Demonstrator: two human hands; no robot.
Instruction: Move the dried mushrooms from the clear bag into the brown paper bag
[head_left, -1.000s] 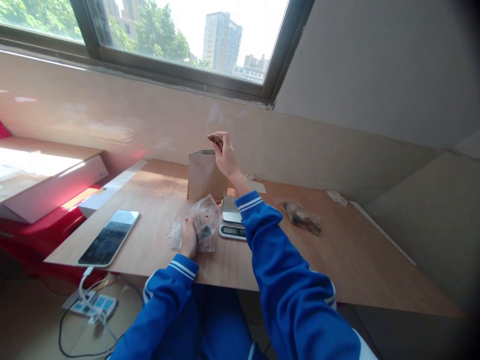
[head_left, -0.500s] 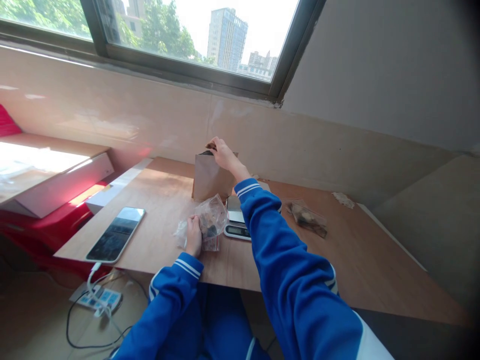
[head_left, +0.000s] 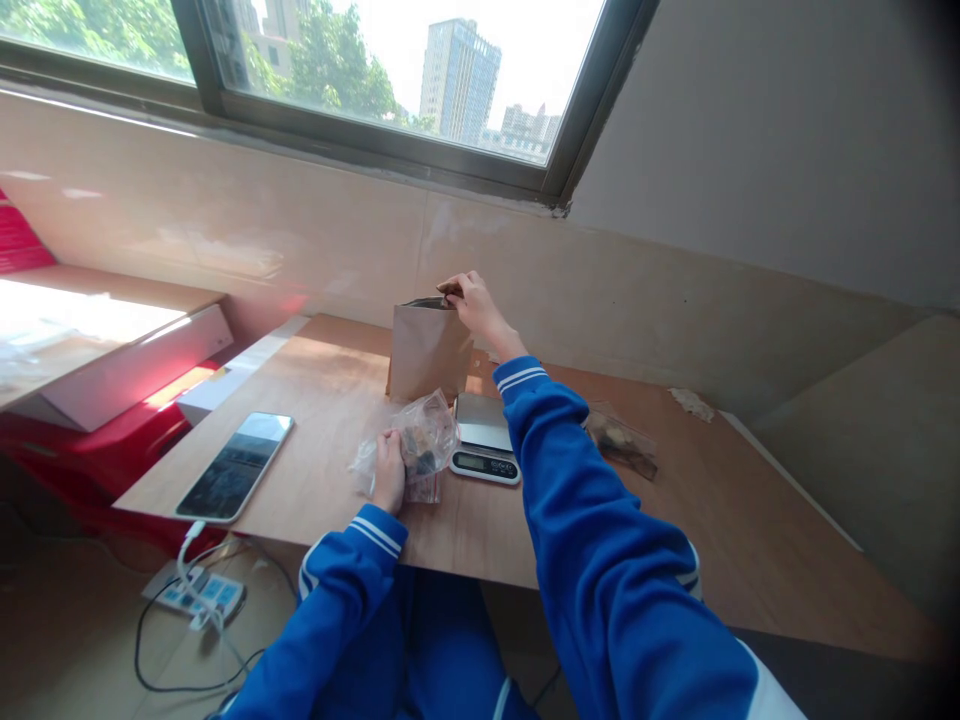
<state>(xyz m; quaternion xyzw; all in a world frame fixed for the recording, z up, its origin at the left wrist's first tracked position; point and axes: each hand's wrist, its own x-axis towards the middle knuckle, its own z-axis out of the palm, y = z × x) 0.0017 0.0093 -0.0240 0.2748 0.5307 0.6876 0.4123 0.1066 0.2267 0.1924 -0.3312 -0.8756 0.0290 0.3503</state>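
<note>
My left hand is closed on a clear plastic zip bag near the table's front, with some dark bits showing inside it. Beyond it stands an upright paper bag, its top open. My right hand is at the bag's upper right corner, fingers pinched on a small brown dried piece whose kind I cannot make out. A digital kitchen scale with a metal plate lies between the bags and my right sleeve.
On the right lies a filled clear bag of brown pieces, partly behind my sleeve. A phone charges at the table's left edge, above a power strip on the floor. A wall with a window rises behind.
My right hand has moved right along the paper bag's top with the brown piece, uncovering more of the opening and the scale. My left hand stays on the plastic bag.
</note>
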